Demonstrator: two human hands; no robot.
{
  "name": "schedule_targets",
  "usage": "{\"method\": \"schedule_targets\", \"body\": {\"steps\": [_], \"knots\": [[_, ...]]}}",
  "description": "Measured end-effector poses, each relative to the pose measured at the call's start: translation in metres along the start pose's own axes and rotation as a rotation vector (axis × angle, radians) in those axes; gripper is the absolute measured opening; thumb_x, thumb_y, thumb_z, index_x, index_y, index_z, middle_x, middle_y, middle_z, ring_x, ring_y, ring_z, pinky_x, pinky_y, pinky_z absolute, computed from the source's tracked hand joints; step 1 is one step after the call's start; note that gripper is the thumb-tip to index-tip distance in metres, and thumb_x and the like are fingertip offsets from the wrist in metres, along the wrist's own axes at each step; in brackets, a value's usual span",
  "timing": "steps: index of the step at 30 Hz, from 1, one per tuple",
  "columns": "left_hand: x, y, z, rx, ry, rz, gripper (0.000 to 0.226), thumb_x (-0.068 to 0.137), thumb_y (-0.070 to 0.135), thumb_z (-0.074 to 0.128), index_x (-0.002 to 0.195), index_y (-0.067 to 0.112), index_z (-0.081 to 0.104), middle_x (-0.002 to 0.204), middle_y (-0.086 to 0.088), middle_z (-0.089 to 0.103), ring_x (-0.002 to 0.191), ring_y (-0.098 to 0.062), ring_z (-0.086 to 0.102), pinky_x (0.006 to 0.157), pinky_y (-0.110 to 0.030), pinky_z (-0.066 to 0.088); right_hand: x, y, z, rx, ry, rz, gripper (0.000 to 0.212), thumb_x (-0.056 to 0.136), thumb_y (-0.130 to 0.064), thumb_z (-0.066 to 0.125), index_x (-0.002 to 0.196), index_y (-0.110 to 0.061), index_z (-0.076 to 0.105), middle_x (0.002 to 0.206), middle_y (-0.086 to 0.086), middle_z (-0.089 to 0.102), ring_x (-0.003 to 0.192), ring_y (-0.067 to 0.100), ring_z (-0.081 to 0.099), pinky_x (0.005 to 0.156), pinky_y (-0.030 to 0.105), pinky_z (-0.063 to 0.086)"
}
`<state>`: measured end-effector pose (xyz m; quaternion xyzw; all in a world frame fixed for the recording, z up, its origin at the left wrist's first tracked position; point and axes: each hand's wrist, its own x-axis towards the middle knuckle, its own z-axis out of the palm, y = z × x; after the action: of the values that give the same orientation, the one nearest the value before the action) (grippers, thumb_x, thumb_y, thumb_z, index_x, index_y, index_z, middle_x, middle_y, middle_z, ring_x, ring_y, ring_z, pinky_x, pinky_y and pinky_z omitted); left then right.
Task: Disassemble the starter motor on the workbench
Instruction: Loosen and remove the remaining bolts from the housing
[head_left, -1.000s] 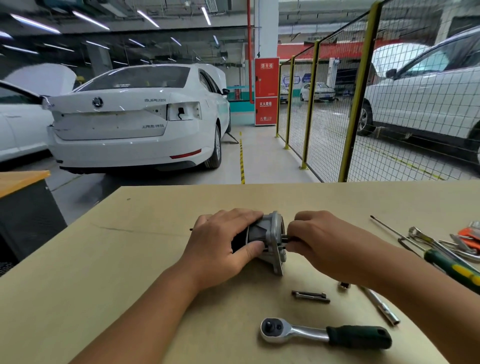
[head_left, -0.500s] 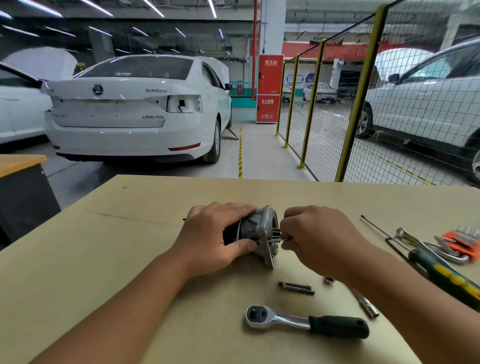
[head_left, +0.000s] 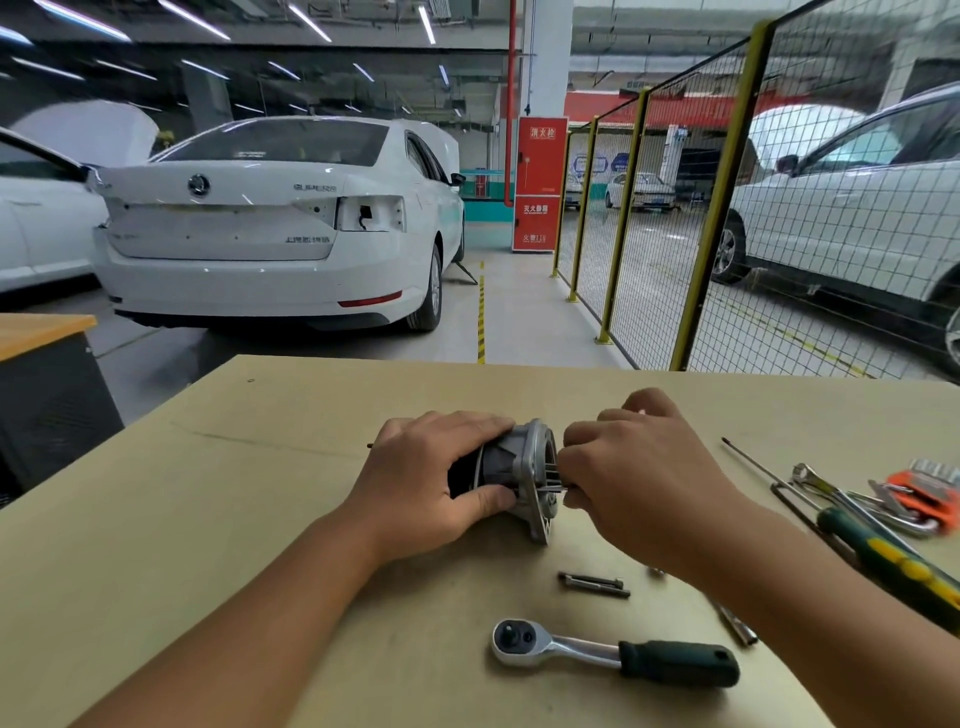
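The starter motor (head_left: 511, 467) lies on its side in the middle of the workbench (head_left: 208, 519), its grey aluminium end housing facing right. My left hand (head_left: 431, 478) grips the dark motor body from the left, thumb underneath. My right hand (head_left: 634, 483) is at the housing's open end, fingers curled and pinching a thin metal pin or bolt that sticks out of it; the fingertips are partly hidden.
Two loose long bolts (head_left: 595, 583) lie in front of the motor. A ratchet wrench (head_left: 613, 654) with a dark green handle lies nearer me. At right are a green-yellow screwdriver (head_left: 893, 561), spanners (head_left: 852, 499) and an orange hex key set (head_left: 930, 493).
My right hand has shifted slightly up at the housing end while still pinching the thin pin. My left hand keeps its grip on the motor. The camera view has tilted slightly.
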<state>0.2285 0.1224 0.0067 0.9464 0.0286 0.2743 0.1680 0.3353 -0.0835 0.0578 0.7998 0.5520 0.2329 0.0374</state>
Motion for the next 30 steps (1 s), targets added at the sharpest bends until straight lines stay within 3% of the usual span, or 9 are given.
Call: {"method": "schedule_targets", "body": {"steps": [4,7,9,11,13,16,21,30], "knots": [[0.001,0.001,0.000,-0.004,0.002,-0.009,0.074,0.073,0.076,0.063,0.140,0.044,0.057,0.136,0.031,0.059,0.121,-0.001,0.057,0.104,-0.047,0.041,-0.001,-0.002,0.004,0.092,-0.029,0.013,0.011,0.095,-0.034,0.064,0.104,-0.034,0.058,0.095,-0.010,0.058,0.079,0.020,0.061,0.075,0.036,0.046],[0.000,-0.002,0.000,-0.023,0.000,-0.002,0.063,0.083,0.067,0.060,0.141,0.044,0.055,0.138,0.031,0.058,0.122,0.000,0.056,0.106,-0.048,0.040,0.001,0.004,0.013,0.261,-0.099,0.029,0.021,0.099,-0.033,0.061,0.119,-0.032,0.055,0.099,-0.005,0.061,0.084,0.021,0.062,0.072,0.039,0.055],[0.001,-0.004,-0.001,-0.030,-0.004,0.001,0.057,0.087,0.057,0.062,0.142,0.043,0.056,0.138,0.029,0.059,0.122,-0.002,0.057,0.105,-0.050,0.041,0.002,0.009,0.014,0.356,-0.105,0.004,0.019,0.098,-0.031,0.062,0.116,-0.031,0.057,0.094,-0.004,0.063,0.081,0.021,0.061,0.071,0.041,0.054],[0.001,-0.004,0.000,-0.024,0.005,-0.004,0.059,0.086,0.059,0.061,0.142,0.041,0.057,0.138,0.027,0.060,0.121,-0.004,0.058,0.105,-0.050,0.041,0.001,0.013,0.014,0.417,-0.101,-0.005,0.008,0.096,-0.032,0.065,0.100,-0.032,0.059,0.083,-0.008,0.062,0.073,0.017,0.059,0.064,0.035,0.050],[0.000,-0.002,0.002,-0.019,0.026,-0.012,0.064,0.082,0.066,0.059,0.139,0.040,0.059,0.135,0.026,0.062,0.119,-0.005,0.059,0.104,-0.050,0.042,0.000,0.018,0.014,0.469,-0.120,0.011,0.019,0.093,-0.035,0.069,0.083,-0.036,0.053,0.069,-0.011,0.057,0.063,0.008,0.053,0.056,0.026,0.041],[0.000,0.002,0.004,-0.022,0.058,-0.029,0.067,0.076,0.075,0.058,0.133,0.040,0.062,0.130,0.025,0.065,0.114,-0.007,0.062,0.101,-0.049,0.043,-0.003,0.025,0.017,0.557,-0.143,0.032,0.026,0.087,-0.037,0.075,0.073,-0.037,0.053,0.062,-0.010,0.055,0.058,0.008,0.051,0.053,0.022,0.038],[0.001,0.004,0.010,0.010,0.097,-0.050,0.070,0.072,0.083,0.058,0.128,0.041,0.064,0.126,0.026,0.066,0.108,-0.007,0.063,0.099,-0.048,0.043,-0.005,0.030,0.029,0.799,0.003,0.115,0.009,0.087,-0.033,0.076,0.081,-0.033,0.069,0.064,-0.006,0.060,0.059,0.011,0.051,0.058,0.030,0.041],[-0.002,0.000,0.006,0.107,0.005,0.003,0.083,0.067,0.081,0.065,0.138,0.041,0.052,0.136,0.024,0.058,0.117,-0.009,0.058,0.100,-0.045,0.039,-0.007,0.023,0.036,0.790,0.064,0.101,0.006,0.089,-0.029,0.075,0.091,-0.023,0.075,0.075,-0.012,0.067,0.069,0.007,0.059,0.063,0.027,0.048]]}}
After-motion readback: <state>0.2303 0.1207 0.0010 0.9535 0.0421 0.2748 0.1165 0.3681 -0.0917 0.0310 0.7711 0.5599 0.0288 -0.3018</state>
